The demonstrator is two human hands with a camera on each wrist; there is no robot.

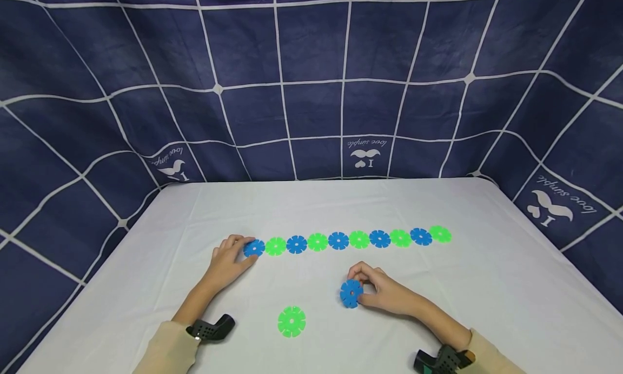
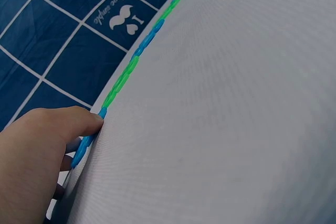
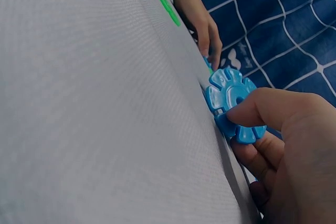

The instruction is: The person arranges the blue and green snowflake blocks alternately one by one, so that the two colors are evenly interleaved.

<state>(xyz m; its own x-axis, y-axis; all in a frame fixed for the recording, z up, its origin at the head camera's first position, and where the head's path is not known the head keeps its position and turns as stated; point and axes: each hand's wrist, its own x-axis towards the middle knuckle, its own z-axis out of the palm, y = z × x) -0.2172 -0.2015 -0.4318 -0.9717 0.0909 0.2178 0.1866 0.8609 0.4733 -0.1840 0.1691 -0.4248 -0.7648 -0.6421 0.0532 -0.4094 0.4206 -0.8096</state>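
A row of several flat, notched snowflake discs, blue and green by turns, lies across the white table, their edges meeting or nearly so. At its left end, my left hand (image 1: 226, 261) holds the blue disc (image 1: 258, 251) by its edges, thumb on the near side and fingers on the far side. My right hand (image 1: 389, 294) pinches another blue disc (image 3: 217, 98) between thumb and fingers, tilted up in front of the row. Its whole flower-like face shows in the head view. A loose green disc (image 1: 285, 326) lies nearer to me, between the two forearms.
The white tablecloth (image 1: 486, 276) reaches back to a dark blue curtain (image 1: 311, 109) with white grid lines, which also hangs at both sides. A green disc (image 1: 440, 234) forms the row's right end. Each wrist wears a black camera (image 1: 212, 329).
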